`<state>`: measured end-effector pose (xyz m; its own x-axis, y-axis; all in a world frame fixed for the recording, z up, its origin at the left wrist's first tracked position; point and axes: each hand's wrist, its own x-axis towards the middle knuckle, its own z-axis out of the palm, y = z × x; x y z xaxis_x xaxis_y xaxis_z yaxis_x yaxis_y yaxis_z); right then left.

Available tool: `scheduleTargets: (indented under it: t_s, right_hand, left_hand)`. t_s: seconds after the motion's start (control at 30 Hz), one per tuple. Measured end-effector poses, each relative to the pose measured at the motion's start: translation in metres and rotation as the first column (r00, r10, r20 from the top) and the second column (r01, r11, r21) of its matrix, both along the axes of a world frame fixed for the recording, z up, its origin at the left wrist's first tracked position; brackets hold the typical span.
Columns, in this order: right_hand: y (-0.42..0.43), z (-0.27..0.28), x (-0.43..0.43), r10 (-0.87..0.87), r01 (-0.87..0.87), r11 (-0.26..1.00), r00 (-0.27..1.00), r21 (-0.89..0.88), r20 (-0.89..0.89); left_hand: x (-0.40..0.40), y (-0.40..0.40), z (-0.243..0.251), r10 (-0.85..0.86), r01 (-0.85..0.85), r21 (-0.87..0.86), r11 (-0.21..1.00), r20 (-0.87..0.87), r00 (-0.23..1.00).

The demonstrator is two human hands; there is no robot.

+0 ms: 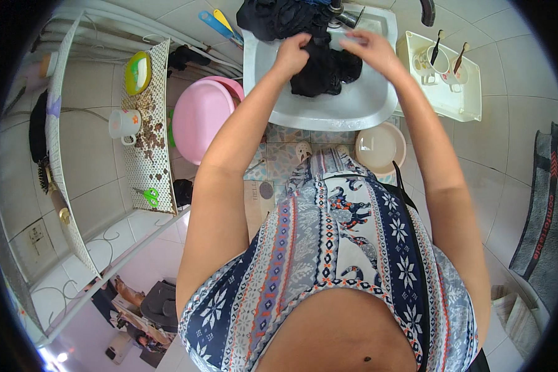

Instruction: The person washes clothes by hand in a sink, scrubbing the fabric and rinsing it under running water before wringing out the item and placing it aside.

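Observation:
A wet, dark bundle of black cloth lies in the white washbasin. My left hand has its fingers curled onto the bundle's left upper edge. To the right, my right hand is over the basin beside the cloth. Its fingertips are blurred, and whether they hold anything is unclear. A larger heap of black cloth rests on the basin's back left rim and hangs toward the bowl. The metal faucet stands at the back, partly covered by that heap.
Right of the basin, a cream tray holds two cups with toothbrushes. Below sits a round basin with liquid. Pink basins stand at left beside a perforated shelf bearing a mug, a soap dish and green-handled scissors.

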<state>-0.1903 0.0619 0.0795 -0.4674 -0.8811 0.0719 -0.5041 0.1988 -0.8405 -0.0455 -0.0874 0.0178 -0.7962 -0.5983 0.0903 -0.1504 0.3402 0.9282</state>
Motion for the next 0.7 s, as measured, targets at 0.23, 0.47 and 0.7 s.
scheduleTargets:
  t_s: [0.23,0.47,0.7]
  right_hand:
    - [0.035,-0.093,0.012,0.049,-0.045,0.995,0.998,0.091,-0.048]
    - [-0.053,-0.05,0.033,0.06,-0.045,0.978,0.996,-0.205,0.067]
    - [-0.058,-0.004,0.003,0.202,0.448,0.847,0.226,-0.286,0.953]
  left_hand:
    - [-0.01,0.022,0.145,0.143,-0.026,0.488,0.873,-0.204,0.968]
    - [-0.006,-0.045,0.273,0.388,0.183,0.693,0.697,-0.579,0.717]
    - [0.048,-0.096,0.263,0.389,-0.026,0.559,0.829,-0.543,0.745]
